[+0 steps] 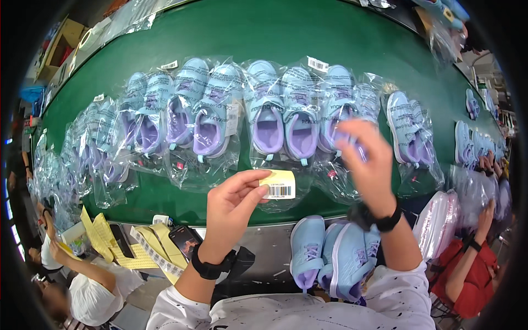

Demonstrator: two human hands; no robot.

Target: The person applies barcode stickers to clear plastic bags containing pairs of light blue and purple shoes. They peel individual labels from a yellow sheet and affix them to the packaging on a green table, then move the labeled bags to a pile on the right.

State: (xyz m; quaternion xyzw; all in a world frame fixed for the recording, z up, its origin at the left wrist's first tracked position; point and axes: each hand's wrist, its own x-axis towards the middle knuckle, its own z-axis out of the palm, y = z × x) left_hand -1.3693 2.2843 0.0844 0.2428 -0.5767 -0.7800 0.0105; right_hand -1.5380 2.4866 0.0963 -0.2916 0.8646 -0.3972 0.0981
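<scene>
My left hand [234, 203] pinches a yellow-backed barcode label [281, 191] between thumb and fingers, just over the near edge of the green table. Beyond it lies a pair of light blue shoes with purple linings [269, 129] in a clear printed bag. My right hand [367, 157] is raised over another bagged pair [336, 104], covering part of it. Motion smears its fingers, so whether they hold anything does not show. White barcode labels, such as one sticker [318, 64], sit on some of the bags. Unbagged blue shoes [308, 247] rest close to my body.
Bagged shoes [93, 132] run in a curved row along the green table [264, 33]. Left of me are yellow label strips [159, 250] and a phone [186, 240]. Co-workers sit on both sides, one in a white sleeve [104, 291], another in red [467, 280]. Stacked clear bags [436, 223] lie right.
</scene>
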